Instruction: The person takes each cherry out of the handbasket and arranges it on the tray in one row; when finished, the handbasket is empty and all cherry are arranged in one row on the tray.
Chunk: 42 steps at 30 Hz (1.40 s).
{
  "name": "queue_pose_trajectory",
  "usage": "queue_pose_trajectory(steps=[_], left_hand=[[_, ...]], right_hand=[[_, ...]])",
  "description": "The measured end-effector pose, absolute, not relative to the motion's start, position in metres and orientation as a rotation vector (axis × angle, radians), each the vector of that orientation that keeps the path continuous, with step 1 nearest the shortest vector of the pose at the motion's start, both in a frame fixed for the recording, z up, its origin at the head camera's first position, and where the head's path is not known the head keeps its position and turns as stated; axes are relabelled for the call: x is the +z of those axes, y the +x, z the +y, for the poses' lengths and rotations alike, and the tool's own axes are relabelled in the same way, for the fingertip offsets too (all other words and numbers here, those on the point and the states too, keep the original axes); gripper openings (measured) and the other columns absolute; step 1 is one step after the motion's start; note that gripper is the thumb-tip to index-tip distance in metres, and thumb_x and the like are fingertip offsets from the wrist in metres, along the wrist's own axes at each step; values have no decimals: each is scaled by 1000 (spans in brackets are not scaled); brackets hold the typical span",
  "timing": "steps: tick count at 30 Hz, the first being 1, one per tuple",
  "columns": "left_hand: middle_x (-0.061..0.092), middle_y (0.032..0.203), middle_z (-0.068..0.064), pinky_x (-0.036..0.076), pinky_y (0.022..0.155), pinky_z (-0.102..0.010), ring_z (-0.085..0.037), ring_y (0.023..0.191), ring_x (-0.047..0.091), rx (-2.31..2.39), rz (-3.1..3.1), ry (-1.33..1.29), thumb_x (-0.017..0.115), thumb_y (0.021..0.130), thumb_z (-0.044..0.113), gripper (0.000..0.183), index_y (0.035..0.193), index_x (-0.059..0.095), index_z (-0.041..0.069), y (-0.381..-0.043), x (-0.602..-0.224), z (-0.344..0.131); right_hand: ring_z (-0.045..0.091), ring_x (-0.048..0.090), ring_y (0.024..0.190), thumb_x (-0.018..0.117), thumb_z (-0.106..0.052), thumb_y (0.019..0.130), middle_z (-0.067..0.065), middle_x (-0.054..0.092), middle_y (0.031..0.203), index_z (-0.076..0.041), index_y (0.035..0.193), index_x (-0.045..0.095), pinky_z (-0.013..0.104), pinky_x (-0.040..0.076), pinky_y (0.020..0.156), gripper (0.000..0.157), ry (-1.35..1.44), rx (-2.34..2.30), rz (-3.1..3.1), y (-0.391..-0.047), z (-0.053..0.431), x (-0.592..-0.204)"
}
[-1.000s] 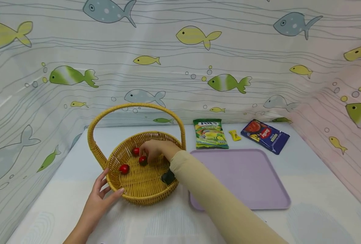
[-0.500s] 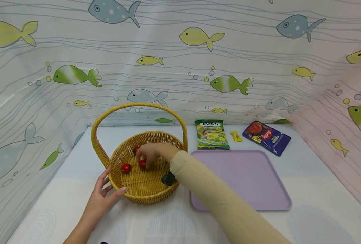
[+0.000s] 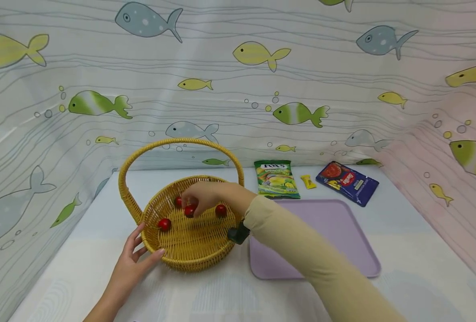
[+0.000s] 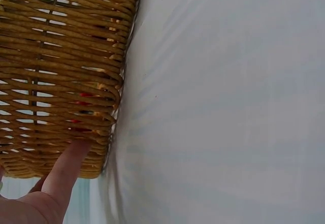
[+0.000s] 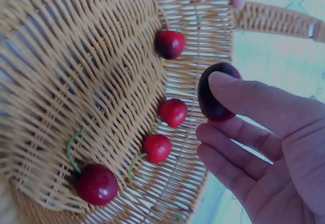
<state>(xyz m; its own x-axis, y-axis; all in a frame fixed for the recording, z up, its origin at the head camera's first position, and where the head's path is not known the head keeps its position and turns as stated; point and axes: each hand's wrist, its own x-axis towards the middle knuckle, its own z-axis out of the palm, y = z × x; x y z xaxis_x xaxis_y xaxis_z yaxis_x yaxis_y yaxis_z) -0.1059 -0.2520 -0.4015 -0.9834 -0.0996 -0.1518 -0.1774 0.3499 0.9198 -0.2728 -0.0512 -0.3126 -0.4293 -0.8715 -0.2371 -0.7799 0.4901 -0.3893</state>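
A yellow wicker basket (image 3: pixel 189 261) with a tall arched handle stands on the table. My left hand (image 3: pixel 131 264) rests against its near left side, fingers spread, thumb at the rim. In the left wrist view one finger (image 4: pixel 66 173) presses the woven outer wall. Inside the basket, my right hand (image 3: pixel 201 197) pinches a dark red cherry (image 5: pixel 218 92) between thumb and fingers, held above the woven bottom. Several other cherries lie in the basket, including one at the left (image 3: pixel 164 224), one at the right (image 3: pixel 221 210) and a dark one with a green stem (image 5: pixel 96 184).
Right of the basket lies a lilac tray (image 3: pixel 314 237). Behind it are a green FOX'S candy bag (image 3: pixel 276 180), a small yellow wrapped candy (image 3: pixel 308 181) and a blue Barilla pouch (image 3: pixel 347 182). A fish-patterned curtain (image 3: pixel 222 103) encloses the back and sides.
My right wrist and forearm have swung right and lifted slightly, uncovering a cherry at the basket's right. The pinched cherry sits slightly higher. My left hand stays at the rim.
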Motion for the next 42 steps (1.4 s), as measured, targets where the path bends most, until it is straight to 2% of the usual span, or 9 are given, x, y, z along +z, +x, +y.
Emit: queue_pose_trajectory(steps=[13, 17, 21, 28, 32, 38, 42], left_hand=[[12, 148, -23, 37, 94, -48, -41, 130, 30, 1722, 2532, -269, 65, 88, 29, 91, 150, -2, 27, -104, -404, -252], [11, 148, -24, 39, 93, -43, -41, 131, 29, 1720, 2529, -281, 65, 88, 30, 92, 150, -2, 26, -103, -403, -252], [11, 149, -23, 40, 91, -36, -41, 131, 29, 1716, 2535, -286, 65, 88, 30, 92, 150, -2, 26, -104, -403, -252], [11, 148, -24, 40, 92, -39, -41, 130, 29, 1713, 2522, -284, 65, 88, 30, 92, 150, -3, 26, -104, -403, -252], [11, 148, -24, 40, 91, -36, -41, 131, 29, 1706, 2530, -277, 65, 89, 30, 92, 150, -3, 26, -105, -402, -252], [11, 148, -24, 41, 90, -34, -41, 130, 29, 1704, 2534, -268, 64, 89, 29, 91, 150, -3, 25, -106, -402, -251], [11, 148, -24, 42, 88, -31, -42, 131, 29, 1711, 2528, -264, 65, 89, 29, 92, 150, -3, 25, -106, -401, -251]], right_hand=[[11, 50, 83, 70, -14, 84, -3, 56, 94, -10, 114, 62, 20, 42, 72, 31, -1497, -456, 2310, -257, 8, -303], [12, 52, 85, 71, -14, 84, -2, 57, 94, -11, 111, 62, 20, 42, 74, 29, -1514, -462, 2326, -252, 23, -304], [15, 53, 88, 71, -14, 84, -3, 57, 97, -12, 110, 62, 21, 42, 75, 28, -1496, -485, 2334, -245, 36, -304], [14, 53, 88, 71, -11, 83, -4, 57, 98, -11, 112, 62, 23, 44, 77, 30, -1489, -566, 2340, -238, 60, -310], [12, 54, 89, 72, -11, 82, -4, 57, 100, -10, 110, 63, 23, 44, 78, 30, -1501, -622, 2359, -239, 75, -316], [13, 55, 90, 73, -11, 81, -2, 59, 100, -9, 109, 63, 30, 46, 82, 30, -1449, -691, 2399, -239, 97, -323], [11, 56, 91, 73, -10, 81, -2, 58, 99, -10, 107, 64, 26, 46, 81, 28, -1385, -714, 2418, -239, 110, -328]])
